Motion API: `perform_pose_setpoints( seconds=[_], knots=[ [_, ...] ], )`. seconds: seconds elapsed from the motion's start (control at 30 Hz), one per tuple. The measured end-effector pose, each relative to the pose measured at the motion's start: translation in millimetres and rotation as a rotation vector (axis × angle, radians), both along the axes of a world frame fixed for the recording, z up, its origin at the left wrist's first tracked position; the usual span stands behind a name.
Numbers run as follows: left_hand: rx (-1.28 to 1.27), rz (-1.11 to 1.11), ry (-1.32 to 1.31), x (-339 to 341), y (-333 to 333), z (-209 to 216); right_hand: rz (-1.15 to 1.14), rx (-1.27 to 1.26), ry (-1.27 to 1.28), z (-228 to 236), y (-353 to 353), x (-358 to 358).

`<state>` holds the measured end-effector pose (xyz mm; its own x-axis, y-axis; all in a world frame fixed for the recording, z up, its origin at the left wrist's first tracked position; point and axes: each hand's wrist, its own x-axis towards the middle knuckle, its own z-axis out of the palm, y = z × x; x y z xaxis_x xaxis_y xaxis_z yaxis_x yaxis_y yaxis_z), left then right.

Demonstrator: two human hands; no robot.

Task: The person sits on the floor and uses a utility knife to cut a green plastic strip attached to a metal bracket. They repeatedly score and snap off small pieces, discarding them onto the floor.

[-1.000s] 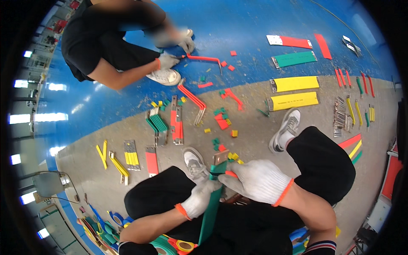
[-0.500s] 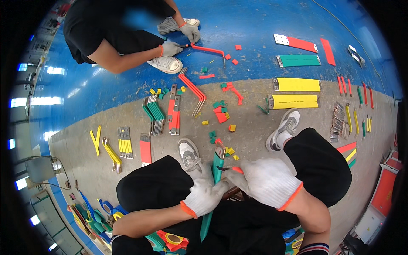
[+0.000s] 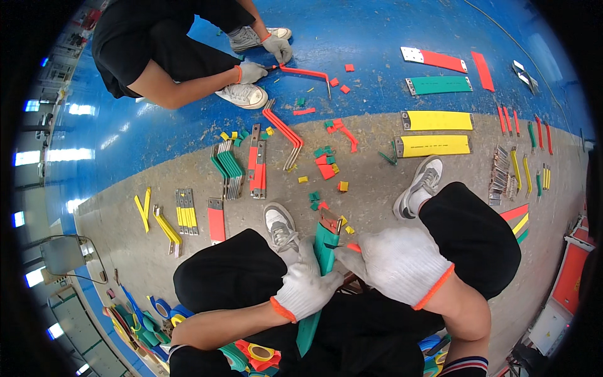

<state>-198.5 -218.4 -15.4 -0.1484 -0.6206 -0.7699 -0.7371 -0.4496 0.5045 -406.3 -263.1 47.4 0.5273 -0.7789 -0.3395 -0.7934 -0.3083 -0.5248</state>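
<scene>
A metal busbar in a green sleeve [image 3: 326, 242] lies slantwise between my knees, its bare metal end pointing away from me. My left hand [image 3: 304, 286], in a white knit glove, is closed around the bar. My right hand [image 3: 405, 259], gloved the same way, grips a red-handled utility knife [image 3: 354, 247]. The dark blade lies against the green sleeve just below the bare end. Small green, red and yellow sleeve scraps [image 3: 325, 168] are scattered on the floor beyond the bar.
Opposite me a co-worker [image 3: 169, 56] crouches, working on a red bent bar [image 3: 306, 72]. Yellow flat bars [image 3: 434, 146] lie ahead right, green bent bars [image 3: 227, 166] ahead left. Rolls of coloured sleeving [image 3: 141, 323] are heaped at lower left; a red-and-white cabinet [image 3: 570, 279] stands at right.
The green-sleeved bar has been turned so its broad face shows more. My right hand, with the knife, has shifted slightly; the blade stays at the sleeve. My left hand keeps its hold.
</scene>
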Motion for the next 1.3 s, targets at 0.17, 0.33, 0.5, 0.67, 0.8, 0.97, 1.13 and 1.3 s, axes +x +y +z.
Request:
perform_pose_setpoints(
  seconds=[0.17,0.33,0.5,0.67,0.8,0.97,1.13,1.3],
  knots=[
    [-0.113,-0.019,0.082,5.1,7.6,-4.4,0.047,-0.028,-0.032,2.5,2.2,-5.8],
    [-0.121,-0.019,0.048,1.7,7.9,-0.5,0.05,-0.033,-0.037,3.4,4.0,-8.6],
    [-0.111,0.032,0.029,3.4,10.4,-4.9,0.0,-0.115,-0.014,8.1,8.8,-1.4],
    [-0.15,0.005,-0.003,-0.2,10.6,-6.5,-0.071,-0.204,0.029,3.8,16.6,5.3],
    [-0.113,-0.01,-0.076,-0.5,9.8,-6.2,-0.044,-0.256,-0.007,2.4,16.5,7.3],
    [0.028,0.052,-0.015,-1.3,-1.7,5.9,0.03,-0.168,0.021,3.5,10.7,0.9],
    [0.042,0.051,0.186,14.6,0.1,4.0,-0.07,-0.013,-0.077,-6.0,10.6,-2.5],
    [0.083,0.154,0.467,42.2,8.5,-16.4,-0.115,0.077,-0.118,-20.0,13.0,3.5]
  ],
)
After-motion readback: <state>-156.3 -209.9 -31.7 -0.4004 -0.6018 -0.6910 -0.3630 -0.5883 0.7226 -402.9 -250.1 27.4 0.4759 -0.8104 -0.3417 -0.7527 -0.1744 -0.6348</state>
